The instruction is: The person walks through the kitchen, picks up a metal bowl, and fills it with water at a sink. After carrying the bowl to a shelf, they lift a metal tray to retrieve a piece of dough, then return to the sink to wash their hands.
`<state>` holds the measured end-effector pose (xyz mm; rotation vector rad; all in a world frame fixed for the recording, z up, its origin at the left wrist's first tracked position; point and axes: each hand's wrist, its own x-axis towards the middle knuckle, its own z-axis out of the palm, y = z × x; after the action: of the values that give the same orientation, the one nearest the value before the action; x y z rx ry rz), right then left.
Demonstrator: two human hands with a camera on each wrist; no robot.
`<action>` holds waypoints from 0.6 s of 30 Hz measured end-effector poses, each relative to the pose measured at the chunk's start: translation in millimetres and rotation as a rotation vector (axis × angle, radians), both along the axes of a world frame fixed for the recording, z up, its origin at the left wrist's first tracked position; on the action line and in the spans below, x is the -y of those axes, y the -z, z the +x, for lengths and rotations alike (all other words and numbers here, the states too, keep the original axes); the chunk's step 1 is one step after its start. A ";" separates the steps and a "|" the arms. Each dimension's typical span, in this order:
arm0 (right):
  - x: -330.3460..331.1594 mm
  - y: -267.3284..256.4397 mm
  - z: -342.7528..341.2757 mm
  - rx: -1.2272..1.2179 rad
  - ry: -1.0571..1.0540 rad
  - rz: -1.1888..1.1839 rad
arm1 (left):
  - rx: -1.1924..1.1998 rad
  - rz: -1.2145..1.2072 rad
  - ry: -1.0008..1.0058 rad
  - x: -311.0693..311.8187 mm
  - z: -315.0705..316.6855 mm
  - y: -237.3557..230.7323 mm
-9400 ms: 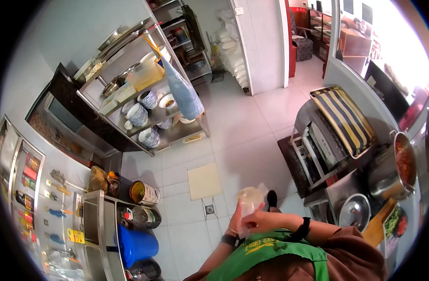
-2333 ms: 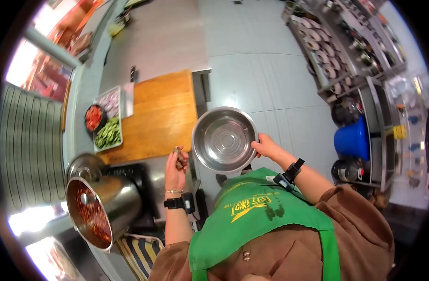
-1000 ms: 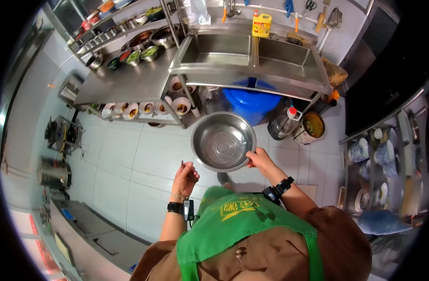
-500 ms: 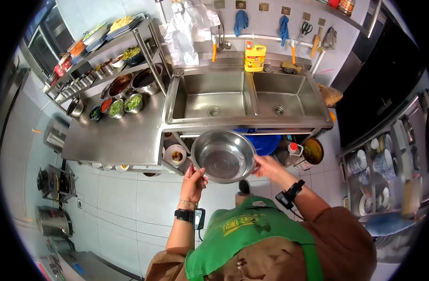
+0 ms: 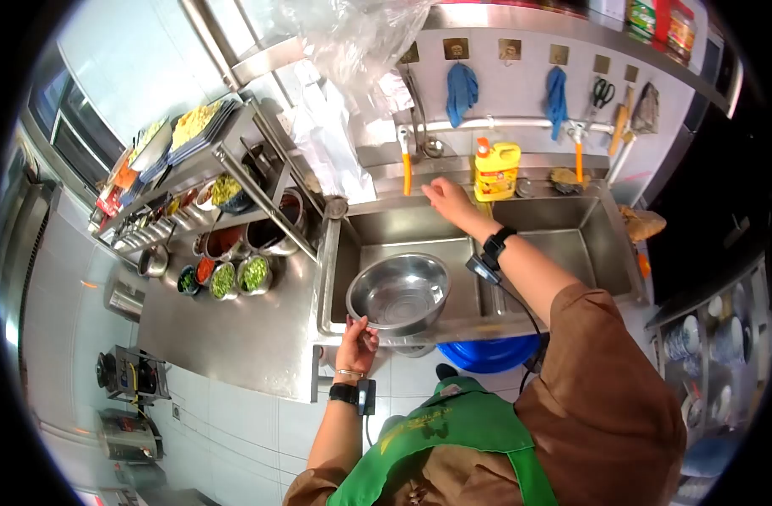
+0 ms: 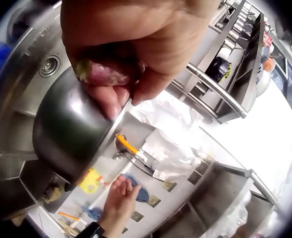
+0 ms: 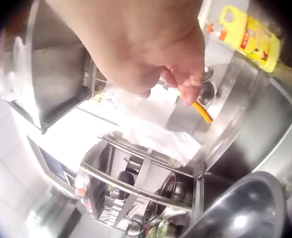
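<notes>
The person's left hand (image 5: 358,347) pinches the near rim of a metal basin (image 5: 400,295), which sits beyond that hand over the front of the left compartment of a sink (image 5: 403,221), and a pinkish piece (image 6: 106,74) is tucked among the same hand's fingers. The right hand (image 5: 451,202) reaches over the back of the sink, its fingers loosely bent with nothing between them, near the orange tube (image 5: 407,173) to its left and the yellow jug (image 5: 497,173) to its right. A steel desk (image 5: 234,337) lies left of the left hand
</notes>
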<state>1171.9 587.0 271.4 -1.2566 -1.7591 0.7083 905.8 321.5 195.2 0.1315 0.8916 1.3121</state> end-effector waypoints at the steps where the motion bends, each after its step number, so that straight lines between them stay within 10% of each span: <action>1: -31.0 -2.0 -5.7 -0.012 -0.004 -0.005 | -0.006 0.013 -0.001 -20.6 2.6 -1.1; 8: -168.5 -25.7 -53.2 0.227 0.087 0.124 | 0.037 0.005 -0.008 -126.5 24.8 -4.3; 18: -175.6 -49.0 -43.6 0.568 -0.041 0.201 | 0.150 -0.036 0.090 -206.8 35.3 23.0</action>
<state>1128.4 762.6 320.5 -1.3675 -2.2488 0.1864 941.1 528.4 172.2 0.0435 0.7724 1.2047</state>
